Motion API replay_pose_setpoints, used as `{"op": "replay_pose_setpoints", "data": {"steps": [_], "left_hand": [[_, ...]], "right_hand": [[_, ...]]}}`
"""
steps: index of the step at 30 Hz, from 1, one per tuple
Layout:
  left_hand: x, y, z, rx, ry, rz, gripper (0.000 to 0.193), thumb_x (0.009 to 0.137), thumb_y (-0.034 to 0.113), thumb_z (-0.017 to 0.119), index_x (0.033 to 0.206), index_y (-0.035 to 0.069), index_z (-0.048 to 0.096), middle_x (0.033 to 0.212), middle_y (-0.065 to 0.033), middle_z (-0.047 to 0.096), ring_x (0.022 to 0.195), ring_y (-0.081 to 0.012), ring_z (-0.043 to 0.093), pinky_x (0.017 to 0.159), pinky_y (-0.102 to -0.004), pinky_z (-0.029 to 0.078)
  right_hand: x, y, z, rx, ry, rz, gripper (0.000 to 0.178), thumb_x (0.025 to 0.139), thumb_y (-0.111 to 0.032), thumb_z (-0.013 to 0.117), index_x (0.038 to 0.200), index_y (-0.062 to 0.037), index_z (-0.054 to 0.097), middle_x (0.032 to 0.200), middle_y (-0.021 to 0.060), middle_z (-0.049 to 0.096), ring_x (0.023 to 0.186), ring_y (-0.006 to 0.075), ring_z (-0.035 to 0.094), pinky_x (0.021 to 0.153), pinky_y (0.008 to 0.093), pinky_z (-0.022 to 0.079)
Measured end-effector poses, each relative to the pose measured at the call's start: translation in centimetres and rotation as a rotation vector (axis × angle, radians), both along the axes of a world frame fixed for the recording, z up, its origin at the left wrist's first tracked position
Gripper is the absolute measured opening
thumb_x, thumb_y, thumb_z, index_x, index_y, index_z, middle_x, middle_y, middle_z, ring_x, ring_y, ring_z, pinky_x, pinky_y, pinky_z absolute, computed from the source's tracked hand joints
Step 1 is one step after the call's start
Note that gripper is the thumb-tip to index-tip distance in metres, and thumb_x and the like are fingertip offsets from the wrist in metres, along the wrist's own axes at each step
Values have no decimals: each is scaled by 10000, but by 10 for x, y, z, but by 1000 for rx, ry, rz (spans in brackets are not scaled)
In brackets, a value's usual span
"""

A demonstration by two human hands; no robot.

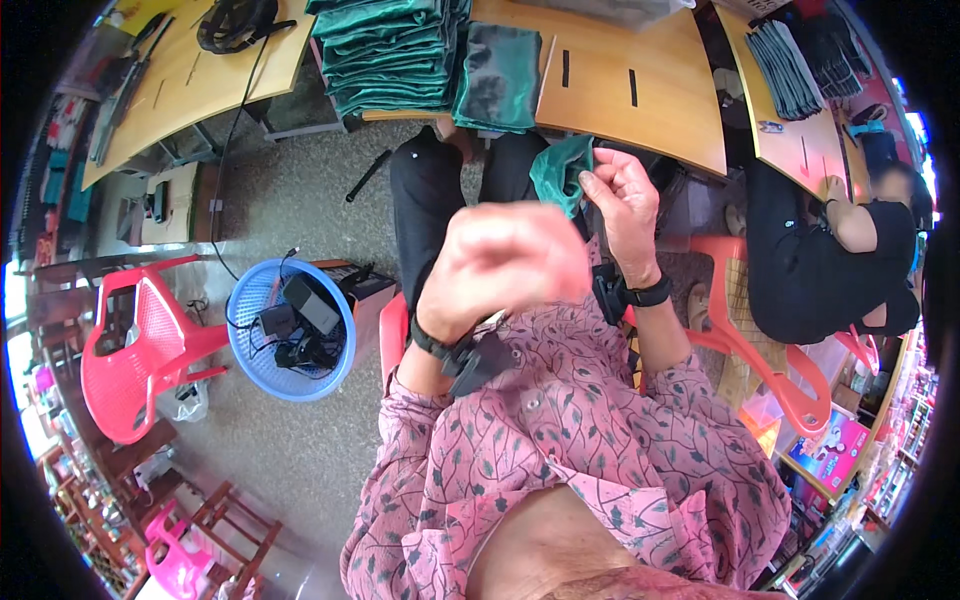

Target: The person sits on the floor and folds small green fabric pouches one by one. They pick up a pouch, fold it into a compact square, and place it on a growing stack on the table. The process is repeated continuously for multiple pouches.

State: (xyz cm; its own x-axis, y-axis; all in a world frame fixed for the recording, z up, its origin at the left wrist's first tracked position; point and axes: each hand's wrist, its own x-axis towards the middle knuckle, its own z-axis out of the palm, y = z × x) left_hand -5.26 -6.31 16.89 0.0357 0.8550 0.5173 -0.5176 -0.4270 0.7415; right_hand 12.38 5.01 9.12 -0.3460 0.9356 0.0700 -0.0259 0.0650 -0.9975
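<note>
My right hand [622, 205] pinches a dark green, shiny cloth [563, 176] between thumb and fingers, above my lap. The cloth hangs loosely to the left of the fingers, bunched. Raised nearer the camera, my left hand [508, 256] is smeared by motion; its fingers look curled, but whether they hold anything does not show. Beyond my knees, on the table's edge, a tall stack of folded green cloths [385, 55] lies beside a lower flat green pile [498, 78].
The wooden table [640, 65] has dark slots. To the left, a blue basket [292, 330] holds black devices and cables, near a pink plastic chair [150, 345]. A cable [222, 190] hangs from the left table. At right, another person [835, 250] sits by a table with stacked cloths [783, 70].
</note>
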Motion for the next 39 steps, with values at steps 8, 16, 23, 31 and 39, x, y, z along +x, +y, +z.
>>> {"op": "replay_pose_setpoints", "data": {"steps": [8,16,23,31,39], "left_hand": [[39,29,-63,-447,599,726,115,861,74,703,955,21,741,803,-34,676,667,-89,626,598,-238,485],[38,31,-78,-743,426,537,190,895,135,683,994,-21,730,792,-50,702,678,-84,641,586,-224,505],[31,34,-105,-889,-211,64,204,933,138,670,1067,-14,691,872,-59,697,672,-103,644,592,-234,563],[41,35,-129,-712,-612,-220,98,940,108,643,916,13,648,778,-56,663,606,-151,628,595,-282,525],[46,40,-128,-743,-525,-109,122,916,132,679,973,25,662,809,-39,657,629,-135,624,562,-266,518]], "right_hand": [[-1,-7,10,104,6,-30,288,891,29,657,1163,-6,567,839,-19,596,761,47,539,710,201,462],[-5,-15,6,55,88,40,271,909,36,634,1164,-17,564,905,4,628,805,65,575,755,217,480],[-10,-23,7,24,106,50,259,951,20,583,1202,-26,540,938,26,642,825,73,593,743,219,492],[-16,-25,12,-94,140,139,310,986,1,517,1289,-25,451,1083,95,645,855,98,606,643,210,536],[-12,-13,0,-89,186,112,437,940,-9,617,1339,-21,438,1213,124,582,1020,147,587,868,272,517]]}}
